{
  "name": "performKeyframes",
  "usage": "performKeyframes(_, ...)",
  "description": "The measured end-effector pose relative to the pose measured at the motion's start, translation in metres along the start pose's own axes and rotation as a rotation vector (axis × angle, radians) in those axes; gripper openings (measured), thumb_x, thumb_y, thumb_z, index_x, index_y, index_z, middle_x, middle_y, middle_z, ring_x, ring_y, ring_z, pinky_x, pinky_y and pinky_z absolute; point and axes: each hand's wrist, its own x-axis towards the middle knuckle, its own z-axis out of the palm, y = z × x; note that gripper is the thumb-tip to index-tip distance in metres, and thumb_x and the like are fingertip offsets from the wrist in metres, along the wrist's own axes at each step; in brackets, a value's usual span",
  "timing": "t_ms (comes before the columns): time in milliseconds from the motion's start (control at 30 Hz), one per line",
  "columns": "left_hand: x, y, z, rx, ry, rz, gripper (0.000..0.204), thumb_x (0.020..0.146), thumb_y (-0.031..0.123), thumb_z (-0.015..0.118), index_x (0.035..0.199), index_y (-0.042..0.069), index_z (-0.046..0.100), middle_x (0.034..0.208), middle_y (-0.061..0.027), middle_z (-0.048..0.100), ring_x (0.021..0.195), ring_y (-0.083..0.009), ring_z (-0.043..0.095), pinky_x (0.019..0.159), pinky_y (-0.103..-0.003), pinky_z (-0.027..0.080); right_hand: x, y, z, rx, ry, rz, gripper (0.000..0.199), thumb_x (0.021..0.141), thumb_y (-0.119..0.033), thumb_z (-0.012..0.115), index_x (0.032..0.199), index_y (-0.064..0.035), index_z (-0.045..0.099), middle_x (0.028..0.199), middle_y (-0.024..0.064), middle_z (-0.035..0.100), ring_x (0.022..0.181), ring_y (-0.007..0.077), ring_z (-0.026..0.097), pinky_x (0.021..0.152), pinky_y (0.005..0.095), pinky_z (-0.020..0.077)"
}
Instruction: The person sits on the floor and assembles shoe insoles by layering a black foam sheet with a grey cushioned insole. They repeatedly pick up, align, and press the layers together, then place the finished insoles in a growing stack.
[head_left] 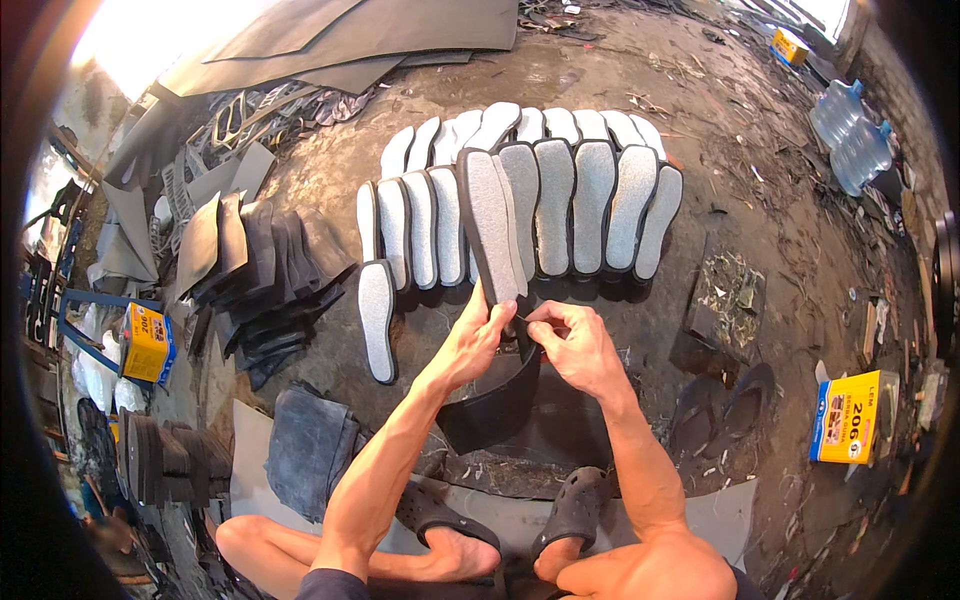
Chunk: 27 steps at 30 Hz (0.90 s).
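Note:
My left hand [468, 342] is closed around the heel end of a sandal sole [490, 225] with a pale grey top and a black edge, tilted upright. At that same end my right hand [580, 345] pinches the edge of a black rubber sheet strip [492, 415], its fingertips close to my left thumb. The strip curves down below both hands. Behind the held sole, rows of similar grey-topped soles [592, 205] stand leaning on the ground. One single sole [377, 315] lies apart at the left of the rows.
Stacked dark rubber sheets [270, 270] lie to the left, with a folded dark cloth-like sheet [310, 440] nearer me. On the right are a scrap-covered block [725, 310], dark flip-flops [735, 410], a yellow box [855, 417] and clear plastic water jugs [850, 135].

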Motion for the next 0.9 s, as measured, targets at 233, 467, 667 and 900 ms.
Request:
performKeyframes(233,-0.021,0.005,0.001,0.095,0.024,0.06,0.052,0.114,0.028,0.064,0.156,0.001,0.049,0.136,-0.0097,0.066,0.121,-0.018,0.06,0.107,-0.037,0.05,-0.017,-0.011,-0.014,-0.036,0.025,0.028,0.027,0.101,-0.022,0.069,0.105,0.0035,0.078,0.068,0.007,0.063,0.066,0.0085,0.056,0.062,0.0343,0.0473)
performKeyframes(467,-0.004,-0.004,0.012,0.108,0.146,0.13,0.043,0.111,0.014,0.061,0.15,-0.001,0.052,0.132,-0.0089,0.067,0.119,-0.0181,0.062,0.107,-0.036,0.05,-0.002,-0.002,-0.015,-0.07,0.069,0.037,0.031,0.102,-0.023,0.066,0.105,0.0056,0.077,0.07,0.0117,0.066,0.069,0.0112,0.061,0.065,0.036,0.0497)
performKeyframes(667,0.005,-0.023,0.012,0.029,0.188,0.132,0.042,0.112,0.011,0.059,0.151,0.0,0.052,0.132,-0.0073,0.068,0.117,-0.0163,0.062,0.105,-0.036,0.051,0.009,-0.001,-0.019,-0.072,0.078,0.109,0.029,0.104,-0.022,0.067,0.103,0.0057,0.076,0.073,0.0026,0.063,0.071,0.0081,0.055,0.065,0.0325,0.0455)
performKeyframes(900,0.008,-0.039,0.011,-0.048,0.209,0.126,0.043,0.112,0.011,0.059,0.153,0.001,0.051,0.134,-0.0063,0.067,0.118,-0.0154,0.062,0.107,-0.035,0.05,0.015,0.018,-0.017,-0.012,0.127,0.186,0.028,0.105,-0.022,0.068,0.102,0.0058,0.075,0.078,-0.0007,0.068,0.075,0.0062,0.056,0.069,0.0295,0.0463)
